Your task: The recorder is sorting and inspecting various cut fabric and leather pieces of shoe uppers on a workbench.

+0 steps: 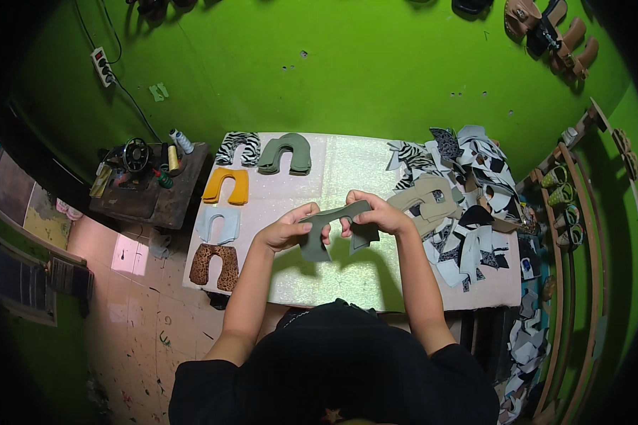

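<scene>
Above the middle of the table I hold olive-green U-shaped cut pieces of leather-like material, with their legs hanging down. More than one layer seems to show at the right leg. My left hand pinches the left side of the curve, thumb on top. My right hand grips the right side, its fingers curled around the edge. On the table's left lie stacks of similar U-shaped pieces: zebra-striped, green, mustard-yellow, pale blue-grey and leopard-print.
Beige cut pieces and a heap of scraps cover the table's right side. A sewing machine with thread spools stands on a small table at left. A wooden rack with sandals is at right.
</scene>
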### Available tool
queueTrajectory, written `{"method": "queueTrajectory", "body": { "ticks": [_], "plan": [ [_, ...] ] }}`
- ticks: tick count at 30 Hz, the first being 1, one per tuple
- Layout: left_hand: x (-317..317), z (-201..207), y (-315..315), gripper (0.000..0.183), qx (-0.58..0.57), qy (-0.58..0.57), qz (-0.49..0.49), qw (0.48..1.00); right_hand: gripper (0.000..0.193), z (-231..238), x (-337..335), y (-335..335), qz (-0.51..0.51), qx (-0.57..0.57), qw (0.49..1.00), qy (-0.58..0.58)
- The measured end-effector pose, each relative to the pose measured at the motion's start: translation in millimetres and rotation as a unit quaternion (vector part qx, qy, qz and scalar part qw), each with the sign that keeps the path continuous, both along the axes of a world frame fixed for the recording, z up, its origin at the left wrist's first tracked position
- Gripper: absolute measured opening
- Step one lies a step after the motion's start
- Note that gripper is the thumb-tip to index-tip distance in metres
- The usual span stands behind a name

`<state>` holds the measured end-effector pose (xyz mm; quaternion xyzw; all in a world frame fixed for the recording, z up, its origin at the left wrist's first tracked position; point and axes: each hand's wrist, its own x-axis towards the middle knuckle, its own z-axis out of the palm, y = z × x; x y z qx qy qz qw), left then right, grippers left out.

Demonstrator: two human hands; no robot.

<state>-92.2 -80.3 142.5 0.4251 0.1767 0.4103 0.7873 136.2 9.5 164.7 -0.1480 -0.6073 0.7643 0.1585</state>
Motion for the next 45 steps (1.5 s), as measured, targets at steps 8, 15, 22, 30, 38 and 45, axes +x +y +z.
{"method": "queueTrajectory", "body": {
  "ticks": [8,15,22,30,38,45],
  "plan": [
    [-43.3,-3.7,-4.3,0.021,-0.017,0.029,0.053,0.998,0.025,-28.2,-46.2,-13.2,0.017,-0.142,0.984,0.103],
    [-64.8,5.7,-4.9,0.014,-0.033,0.021,0.059,0.998,0.014,-38.3,-73.7,-14.7,-0.046,-0.111,0.991,0.053],
    [-80.0,8.6,0.0,0.016,-0.022,0.036,0.072,0.997,0.011,-19.9,-85.6,-19.6,-0.049,-0.140,0.986,0.074],
    [-88.1,-22.3,18.1,0.016,-0.104,0.100,0.160,0.976,0.018,-30.8,-95.7,-15.1,-0.061,-0.051,0.989,-0.127],
    [-100.5,-73.2,25.9,0.034,-0.232,0.016,0.088,0.969,0.021,-72.5,-114.2,26.4,-0.230,-0.064,0.958,-0.159],
    [-130.0,-93.5,87.3,0.023,-0.152,0.277,0.286,0.905,0.024,-106.3,-144.6,89.4,-0.267,-0.146,0.942,-0.141]
  ]
}}
